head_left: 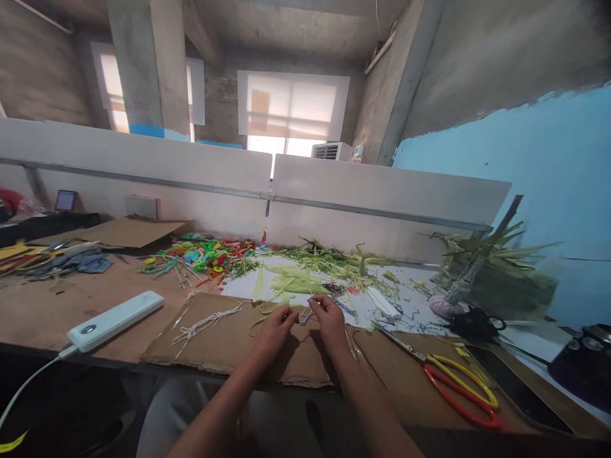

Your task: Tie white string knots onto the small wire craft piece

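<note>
My left hand is closed in a pinch above the cardboard sheet; what its fingertips hold is too small to make out. Beside it, my right hand pinches a thin blue-and-white cord, which shows in the gap between the two hands. A pale green strip of husk curls by my left fingers. Flat green corn husks lie just beyond on white paper. To the left, a loose bundle of white strings rests on the cardboard.
Red-and-yellow-handled scissors and a dark phone lie at right. A white power strip with a cable is at left. Colourful craft pieces are heaped behind. A white partition borders the table.
</note>
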`<state>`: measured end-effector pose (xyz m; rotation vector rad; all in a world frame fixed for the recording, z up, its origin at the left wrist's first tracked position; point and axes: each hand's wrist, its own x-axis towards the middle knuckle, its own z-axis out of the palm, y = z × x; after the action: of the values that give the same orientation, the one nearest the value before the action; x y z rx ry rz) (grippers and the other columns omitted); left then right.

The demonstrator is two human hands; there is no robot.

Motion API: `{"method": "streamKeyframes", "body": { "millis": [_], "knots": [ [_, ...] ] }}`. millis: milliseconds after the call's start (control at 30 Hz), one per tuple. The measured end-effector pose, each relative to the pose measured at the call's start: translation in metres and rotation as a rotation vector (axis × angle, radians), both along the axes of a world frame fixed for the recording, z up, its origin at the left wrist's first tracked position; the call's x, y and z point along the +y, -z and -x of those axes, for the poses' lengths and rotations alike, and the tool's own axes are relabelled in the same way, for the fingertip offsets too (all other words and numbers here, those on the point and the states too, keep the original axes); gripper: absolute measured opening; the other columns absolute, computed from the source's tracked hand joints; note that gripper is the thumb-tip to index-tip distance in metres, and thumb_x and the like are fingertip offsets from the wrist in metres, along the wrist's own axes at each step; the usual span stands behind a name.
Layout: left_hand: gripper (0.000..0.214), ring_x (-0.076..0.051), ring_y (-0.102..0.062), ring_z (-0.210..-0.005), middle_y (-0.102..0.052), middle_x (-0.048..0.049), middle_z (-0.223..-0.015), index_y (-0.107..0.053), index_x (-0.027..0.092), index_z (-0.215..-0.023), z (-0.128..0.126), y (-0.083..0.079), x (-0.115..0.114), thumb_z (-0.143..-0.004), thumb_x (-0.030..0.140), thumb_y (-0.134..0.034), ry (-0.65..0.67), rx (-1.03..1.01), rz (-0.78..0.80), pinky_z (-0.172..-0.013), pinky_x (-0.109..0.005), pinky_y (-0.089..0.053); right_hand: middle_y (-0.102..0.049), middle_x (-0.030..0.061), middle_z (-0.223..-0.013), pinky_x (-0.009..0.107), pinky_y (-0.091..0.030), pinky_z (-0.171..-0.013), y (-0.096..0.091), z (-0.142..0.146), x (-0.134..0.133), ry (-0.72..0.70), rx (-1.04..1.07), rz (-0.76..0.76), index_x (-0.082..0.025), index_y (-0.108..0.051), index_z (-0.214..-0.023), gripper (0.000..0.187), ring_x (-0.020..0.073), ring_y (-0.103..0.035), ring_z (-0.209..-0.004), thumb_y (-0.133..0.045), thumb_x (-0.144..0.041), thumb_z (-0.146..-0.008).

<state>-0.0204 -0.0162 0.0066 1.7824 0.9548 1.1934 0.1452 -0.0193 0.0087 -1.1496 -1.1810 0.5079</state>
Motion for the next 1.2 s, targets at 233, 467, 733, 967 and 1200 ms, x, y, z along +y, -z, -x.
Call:
{"method": "streamKeyframes", "body": {
  "millis": [233, 467, 733, 967, 1200],
  "knots": [
    [0.043, -0.023, -0.057, -0.081, -0.056, -0.0031, -0.074, -0.058, 0.021, -0.064, 0.001, -0.011, -0.005, -0.086, 0.058, -0.052, -0.029, -0.058, 0.026, -0.076, -0.032, -0.047, -0.052, -0.0031, -0.061, 0.027, -0.035, -0.059, -0.006, 0.005, -0.005, -0.044, -0.033, 0.004, -0.02, -0.068, -0.078, 0.031, 0.0171, -0.043, -0.06, -0.066, -0.051, -0.078],
    [0.052, -0.017, -0.061, -0.051, -0.056, 0.0019, -0.061, -0.059, 0.019, -0.084, 0.0, -0.014, -0.015, -0.083, 0.071, -0.054, 0.107, -0.153, 0.257, -0.048, -0.025, -0.047, -0.06, -0.0012, -0.064, 0.028, -0.038, -0.063, -0.016, 0.012, -0.016, -0.113, -0.085, 0.033, -0.02, -0.068, -0.076, 0.025, 0.0193, -0.052, -0.063, -0.066, -0.045, -0.078],
    [0.043, -0.018, -0.064, -0.063, -0.062, 0.0003, -0.072, -0.052, 0.021, -0.086, -0.003, -0.018, -0.025, -0.084, 0.063, -0.061, 0.203, -0.133, 0.295, -0.062, -0.03, -0.053, -0.057, -0.0024, -0.063, 0.028, -0.036, -0.062, -0.017, 0.001, -0.005, -0.1, -0.04, 0.065, -0.021, -0.068, -0.074, 0.027, 0.0176, -0.047, -0.062, -0.067, -0.047, -0.073],
    [0.049, -0.033, -0.054, -0.129, -0.061, -0.0129, -0.138, -0.057, 0.021, -0.128, 0.011, -0.016, -0.055, -0.085, 0.036, -0.076, 0.282, 0.71, -0.374, -0.108, -0.049, -0.04, -0.049, -0.0047, -0.06, 0.027, -0.029, -0.057, -0.04, -0.03, 0.005, -0.064, 0.037, 0.017, -0.019, -0.068, -0.077, 0.032, 0.014, -0.038, -0.058, -0.071, -0.05, -0.07],
    [0.02, -0.031, -0.072, -0.091, -0.072, -0.0141, -0.102, -0.067, 0.015, -0.107, -0.008, -0.032, -0.051, -0.089, 0.026, -0.067, 0.275, 1.168, -0.699, -0.077, -0.038, -0.054, -0.047, -0.0057, -0.06, 0.027, -0.026, -0.055, -0.054, -0.04, -0.004, -0.078, 0.069, -0.003, -0.02, -0.069, -0.076, 0.03, 0.0129, -0.035, -0.056, -0.076, -0.049, -0.069]
  ]
}}
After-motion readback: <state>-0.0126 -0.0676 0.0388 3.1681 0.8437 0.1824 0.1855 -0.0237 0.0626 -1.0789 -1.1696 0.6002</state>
